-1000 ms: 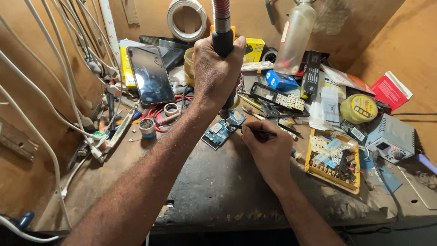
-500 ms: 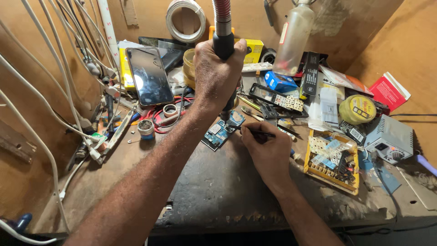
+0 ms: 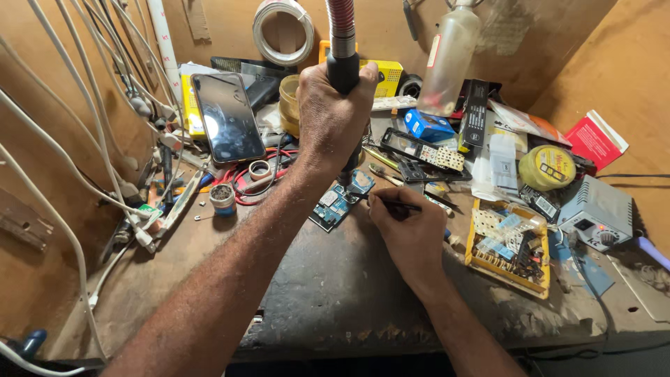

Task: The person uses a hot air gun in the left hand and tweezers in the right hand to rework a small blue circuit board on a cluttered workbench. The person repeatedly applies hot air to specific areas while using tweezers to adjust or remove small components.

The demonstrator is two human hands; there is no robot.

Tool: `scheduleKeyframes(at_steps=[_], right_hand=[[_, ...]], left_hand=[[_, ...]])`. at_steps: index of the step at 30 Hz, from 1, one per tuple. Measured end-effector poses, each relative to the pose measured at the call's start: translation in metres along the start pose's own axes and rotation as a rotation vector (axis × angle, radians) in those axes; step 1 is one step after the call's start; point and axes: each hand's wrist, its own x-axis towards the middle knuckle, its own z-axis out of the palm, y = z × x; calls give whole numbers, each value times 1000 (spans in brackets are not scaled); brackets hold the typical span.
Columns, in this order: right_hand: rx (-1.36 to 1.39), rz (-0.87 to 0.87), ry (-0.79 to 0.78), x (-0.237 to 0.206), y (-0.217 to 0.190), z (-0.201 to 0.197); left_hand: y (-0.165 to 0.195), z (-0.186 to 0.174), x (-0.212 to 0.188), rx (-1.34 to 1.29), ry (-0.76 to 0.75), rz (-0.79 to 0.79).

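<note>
A small blue-green circuit board (image 3: 336, 202) lies flat on the dark, worn desk (image 3: 328, 293), directly under the left hand (image 3: 333, 115) and just left of the right hand (image 3: 410, 227). The left hand is clenched around the black handle of a hot-air tool with a red ribbed hose (image 3: 342, 42), held upright with its lower end just above the board. The right hand pinches thin dark tweezers (image 3: 391, 202), their tip touching the board's right edge. A black smartphone (image 3: 227, 117) leans further left; a yellow parts tray (image 3: 508, 244) sits right of the right hand.
</note>
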Motion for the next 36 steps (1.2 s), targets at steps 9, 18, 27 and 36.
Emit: scheduleKeyframes(at_steps=[9, 18, 27, 36], right_hand=[[44, -5, -11, -1, 2, 0], [71, 0, -17, 0, 2, 0], [21, 27, -9, 0, -3, 1], [75, 38, -29, 0, 0, 0]], left_hand=[[4, -2, 0, -50, -18, -7], [4, -2, 0, -62, -14, -21], [2, -3, 0, -28, -27, 57], [1, -1, 0, 43, 20, 82]])
